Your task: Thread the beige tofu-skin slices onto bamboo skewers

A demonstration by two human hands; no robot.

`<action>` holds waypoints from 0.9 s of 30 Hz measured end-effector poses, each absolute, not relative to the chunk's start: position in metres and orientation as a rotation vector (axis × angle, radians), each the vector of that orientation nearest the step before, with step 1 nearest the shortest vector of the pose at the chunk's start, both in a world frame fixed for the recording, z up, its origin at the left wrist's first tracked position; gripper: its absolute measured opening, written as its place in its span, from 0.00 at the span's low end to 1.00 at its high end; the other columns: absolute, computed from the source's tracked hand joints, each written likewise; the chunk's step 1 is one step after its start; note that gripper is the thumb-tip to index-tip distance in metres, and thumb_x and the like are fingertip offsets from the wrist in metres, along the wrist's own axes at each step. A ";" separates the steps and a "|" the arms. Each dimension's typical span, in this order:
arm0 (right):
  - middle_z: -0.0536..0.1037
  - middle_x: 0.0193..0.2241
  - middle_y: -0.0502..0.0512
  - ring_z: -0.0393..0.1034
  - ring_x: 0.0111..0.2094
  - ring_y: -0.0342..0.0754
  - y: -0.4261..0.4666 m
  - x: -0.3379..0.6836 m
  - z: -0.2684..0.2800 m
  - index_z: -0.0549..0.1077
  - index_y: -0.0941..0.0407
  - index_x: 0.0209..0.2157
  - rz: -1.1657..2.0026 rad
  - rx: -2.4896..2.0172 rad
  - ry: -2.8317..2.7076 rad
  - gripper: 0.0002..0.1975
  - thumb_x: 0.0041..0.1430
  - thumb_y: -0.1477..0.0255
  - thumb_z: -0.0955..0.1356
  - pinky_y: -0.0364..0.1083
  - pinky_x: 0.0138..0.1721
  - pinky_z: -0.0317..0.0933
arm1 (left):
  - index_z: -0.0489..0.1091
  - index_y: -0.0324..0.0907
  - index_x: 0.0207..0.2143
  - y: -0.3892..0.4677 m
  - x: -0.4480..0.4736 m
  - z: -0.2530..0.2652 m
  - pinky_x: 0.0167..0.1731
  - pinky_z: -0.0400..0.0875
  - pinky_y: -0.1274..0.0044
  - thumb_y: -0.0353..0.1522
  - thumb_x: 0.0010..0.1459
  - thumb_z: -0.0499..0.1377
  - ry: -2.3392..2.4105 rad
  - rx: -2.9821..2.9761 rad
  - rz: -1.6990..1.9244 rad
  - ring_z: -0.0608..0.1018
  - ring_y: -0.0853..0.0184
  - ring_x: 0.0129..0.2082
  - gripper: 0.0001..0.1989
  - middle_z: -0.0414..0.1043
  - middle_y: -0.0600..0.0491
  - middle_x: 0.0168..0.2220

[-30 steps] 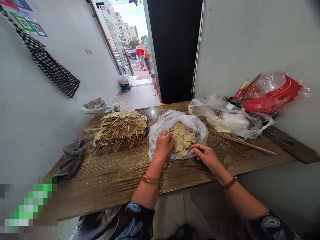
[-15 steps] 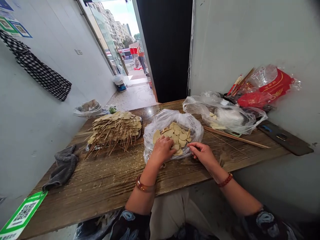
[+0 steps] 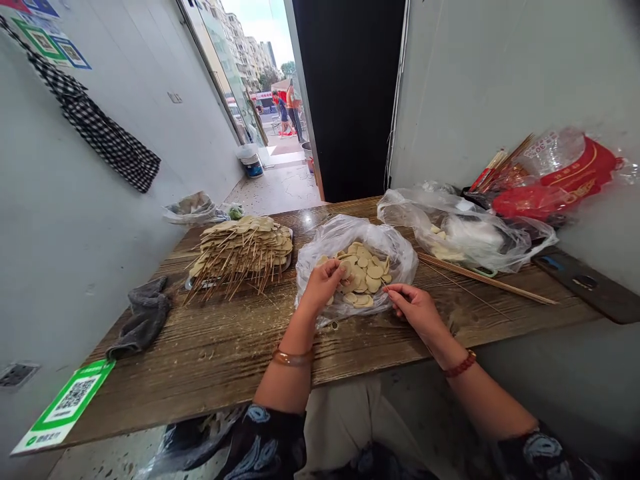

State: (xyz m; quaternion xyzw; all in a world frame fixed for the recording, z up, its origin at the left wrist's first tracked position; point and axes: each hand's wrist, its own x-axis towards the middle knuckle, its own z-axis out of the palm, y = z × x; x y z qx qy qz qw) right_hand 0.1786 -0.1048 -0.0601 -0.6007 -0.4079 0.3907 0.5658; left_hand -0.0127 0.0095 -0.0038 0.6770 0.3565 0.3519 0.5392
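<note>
Around the bag, a card lay at eight o'clock, a towel past eight, sticks at three, a skewered stack at nine. Thin, pale, round slices filled it. The hands were apart: the right, at four, pinched a skewer; the left pinched one slice.

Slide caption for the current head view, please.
Left hand pinches a pale slice over an open plastic bag; right hand holds a thin stick.
</note>
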 end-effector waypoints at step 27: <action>0.71 0.19 0.49 0.62 0.20 0.41 -0.105 0.176 -0.060 0.79 0.60 0.37 0.881 -1.411 -1.012 0.19 0.51 0.59 0.68 0.40 0.19 0.58 | 0.74 0.42 0.34 0.006 0.000 -0.020 0.49 0.63 0.66 0.35 0.57 0.58 1.017 2.686 0.705 0.70 0.58 0.48 0.07 0.73 0.48 0.45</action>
